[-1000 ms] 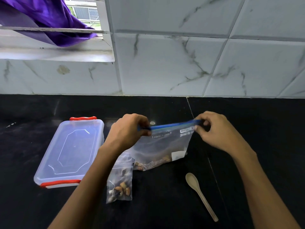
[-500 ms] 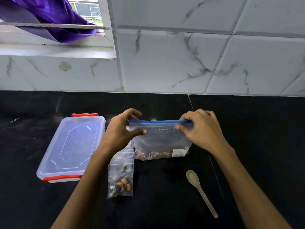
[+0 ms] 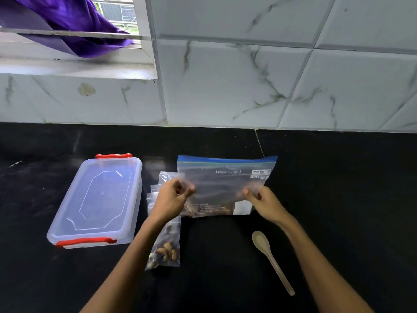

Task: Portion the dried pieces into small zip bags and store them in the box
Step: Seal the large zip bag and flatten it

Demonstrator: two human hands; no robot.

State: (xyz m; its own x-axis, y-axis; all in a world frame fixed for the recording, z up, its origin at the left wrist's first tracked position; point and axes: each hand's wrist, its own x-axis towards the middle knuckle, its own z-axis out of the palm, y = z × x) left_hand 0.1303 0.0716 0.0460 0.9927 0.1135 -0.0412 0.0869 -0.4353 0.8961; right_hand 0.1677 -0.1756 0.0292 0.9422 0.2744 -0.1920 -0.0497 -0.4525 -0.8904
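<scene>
A large clear zip bag [image 3: 225,181] with a blue strip along its top stands upright on the black counter [image 3: 338,199], with brown dried pieces in its bottom. My left hand [image 3: 172,201] pinches its left side at mid height. At the right side my right hand [image 3: 265,203] pinches it too. A small zip bag [image 3: 167,249] with dried pieces in it lies flat under my left forearm. More small clear bags [image 3: 165,177] lie behind my left hand. The clear box [image 3: 97,199] with red clips sits to the left, its lid on.
A beige spoon [image 3: 270,258] lies on the counter right of centre, its handle toward me. A white marble-tiled wall [image 3: 248,86] closes the back. At the upper left a purple cloth [image 3: 67,21] hangs over a window ledge.
Both hands have left the blue strip at the top of the large bag and dropped to its sides. The bag has settled upright on the counter.
</scene>
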